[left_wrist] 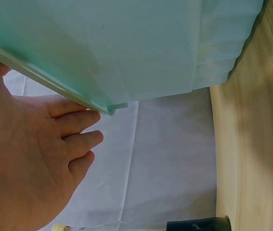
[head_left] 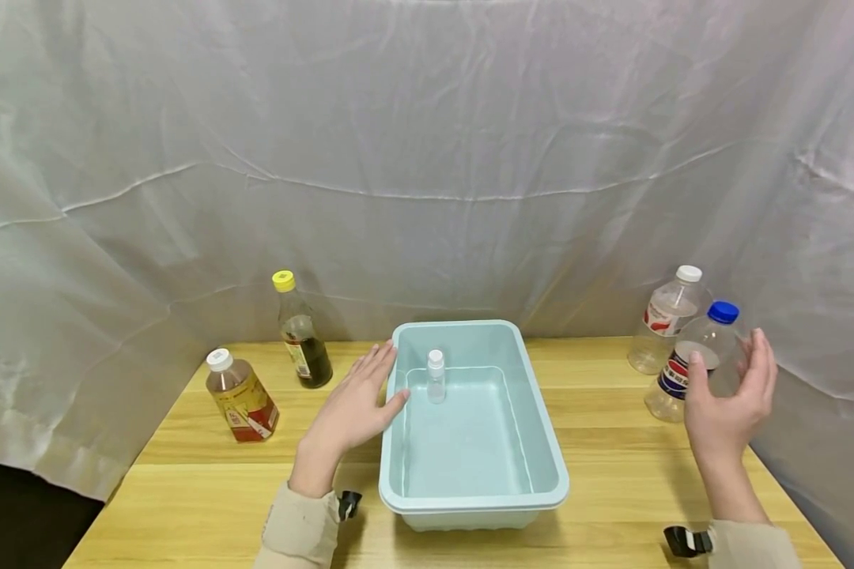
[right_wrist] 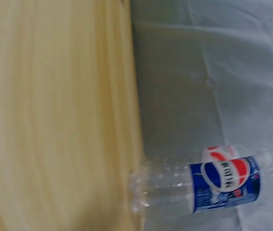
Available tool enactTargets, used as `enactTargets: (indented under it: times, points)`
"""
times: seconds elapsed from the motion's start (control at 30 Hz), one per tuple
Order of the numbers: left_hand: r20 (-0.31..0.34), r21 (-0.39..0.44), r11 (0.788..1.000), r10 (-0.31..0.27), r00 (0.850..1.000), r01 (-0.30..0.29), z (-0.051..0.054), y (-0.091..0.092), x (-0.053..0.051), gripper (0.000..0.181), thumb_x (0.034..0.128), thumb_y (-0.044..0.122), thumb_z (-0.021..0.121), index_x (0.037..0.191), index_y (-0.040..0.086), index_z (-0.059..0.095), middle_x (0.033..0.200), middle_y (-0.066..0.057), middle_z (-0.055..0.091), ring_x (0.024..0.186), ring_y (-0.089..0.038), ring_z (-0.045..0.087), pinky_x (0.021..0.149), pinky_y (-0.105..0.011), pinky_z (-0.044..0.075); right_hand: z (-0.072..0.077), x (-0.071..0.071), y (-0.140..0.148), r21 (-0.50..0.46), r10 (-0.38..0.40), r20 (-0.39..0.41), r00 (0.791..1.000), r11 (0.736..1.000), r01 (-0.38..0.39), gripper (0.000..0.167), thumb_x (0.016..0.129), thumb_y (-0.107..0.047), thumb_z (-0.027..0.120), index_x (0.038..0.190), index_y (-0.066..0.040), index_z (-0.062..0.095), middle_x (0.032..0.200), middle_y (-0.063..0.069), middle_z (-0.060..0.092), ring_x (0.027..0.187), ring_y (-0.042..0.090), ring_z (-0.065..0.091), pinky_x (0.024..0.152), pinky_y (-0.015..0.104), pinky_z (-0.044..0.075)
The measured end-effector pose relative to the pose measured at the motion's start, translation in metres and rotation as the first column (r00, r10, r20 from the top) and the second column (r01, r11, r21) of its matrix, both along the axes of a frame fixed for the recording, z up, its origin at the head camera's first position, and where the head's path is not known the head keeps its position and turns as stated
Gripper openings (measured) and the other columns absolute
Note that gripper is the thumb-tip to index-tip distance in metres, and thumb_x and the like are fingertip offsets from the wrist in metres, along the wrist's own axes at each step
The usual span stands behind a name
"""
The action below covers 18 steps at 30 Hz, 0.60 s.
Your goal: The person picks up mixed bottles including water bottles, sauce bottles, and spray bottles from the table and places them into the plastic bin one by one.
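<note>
My left hand [head_left: 356, 399] rests at the left rim of a pale blue-green plastic basin [head_left: 473, 503], fingers fairly straight along the outside and thumb over the edge. In the left wrist view, the fingers [left_wrist: 81, 123] lie beneath that rim. Inside the basin, a small clear bottle [head_left: 436, 387] with a white cap stands near the far left corner. At the right, my right hand [head_left: 729, 411] is raised beside an empty Pepsi bottle [head_left: 704, 338] with a blue cap, thumb and fingers spread apart, holding nothing. The right wrist view shows the bottle's blue label [right_wrist: 225, 185].
Behind the Pepsi bottle stands another clear bottle [head_left: 651, 348] with a white cap. Left of the basin are a dark-liquid bottle [head_left: 313, 359] with a yellow cap and a brown drink bottle [head_left: 245, 403]. Grey cloth [head_left: 427, 158] hangs behind the wooden table [head_left: 206, 506].
</note>
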<state>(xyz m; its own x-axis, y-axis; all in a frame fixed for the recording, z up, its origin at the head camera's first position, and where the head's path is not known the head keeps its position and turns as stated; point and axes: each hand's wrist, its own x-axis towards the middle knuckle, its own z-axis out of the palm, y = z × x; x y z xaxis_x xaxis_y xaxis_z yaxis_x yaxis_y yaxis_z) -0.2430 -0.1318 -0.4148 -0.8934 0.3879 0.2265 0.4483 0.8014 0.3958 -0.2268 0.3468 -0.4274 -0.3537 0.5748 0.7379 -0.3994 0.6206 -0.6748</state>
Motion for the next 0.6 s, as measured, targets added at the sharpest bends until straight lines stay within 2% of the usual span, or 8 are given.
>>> enactTargets:
  times: [0.23,0.6]
  points:
    - [0.003,-0.005,1.0,-0.004,1.0,0.004,0.0,0.0,-0.001,0.079,0.1045,0.047,0.053,0.163,0.001,0.027,0.172,-0.008,0.015,0.159,-0.032,0.016,0.129,-0.049,0.015,-0.019,-0.012,0.021,0.007,-0.012,0.099,0.995,1.0,0.012,0.079,0.088,-0.015,0.081,0.158,-0.018,0.045,0.16,-0.005,0.044,0.142,0.017,0.046,0.116,0.022,0.038]
    - [0.005,-0.011,1.0,-0.002,1.0,0.002,0.0,-0.001,-0.001,0.079,0.1046,0.047,0.053,0.163,0.001,0.027,0.172,-0.008,0.015,0.159,-0.032,0.016,0.129,-0.05,0.016,-0.027,-0.028,0.034,-0.005,-0.026,0.189,0.982,1.0,0.028,0.084,0.086,-0.014,0.084,0.159,-0.02,0.043,0.159,-0.002,0.044,0.137,0.02,0.049,0.115,0.02,0.039]
